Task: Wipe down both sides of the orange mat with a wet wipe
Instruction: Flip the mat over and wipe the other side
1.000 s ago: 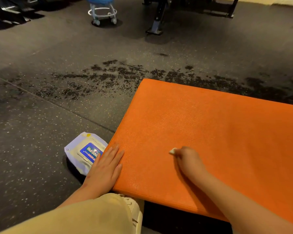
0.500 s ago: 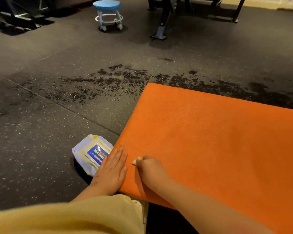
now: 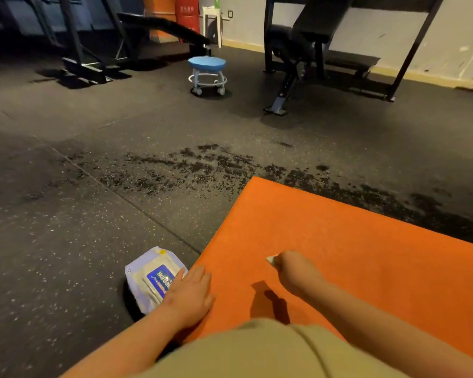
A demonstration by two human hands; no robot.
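The orange mat [image 3: 352,241] lies flat on the dark floor and fills the lower right. My right hand [image 3: 298,274] is curled into a fist on the mat near its left end, gripping a wet wipe [image 3: 271,259] whose pale tip pokes out at the front. My left hand [image 3: 190,294] lies flat with straight fingers on the mat's near left corner. A pale pack of wet wipes [image 3: 153,276] with a blue label sits on the floor just left of that hand.
A small blue stool on castors [image 3: 207,75] stands further back. A black weight bench [image 3: 306,58] and other gym frames [image 3: 88,50] line the back. Dark crumbs litter the rubber floor [image 3: 197,167] beyond the mat. My knee in tan cloth [image 3: 257,353] fills the bottom edge.
My right hand with the wipe slid left to the mat's edge, then back right across the surface. The view has tilted up, showing more of the room. My left hand stays put.
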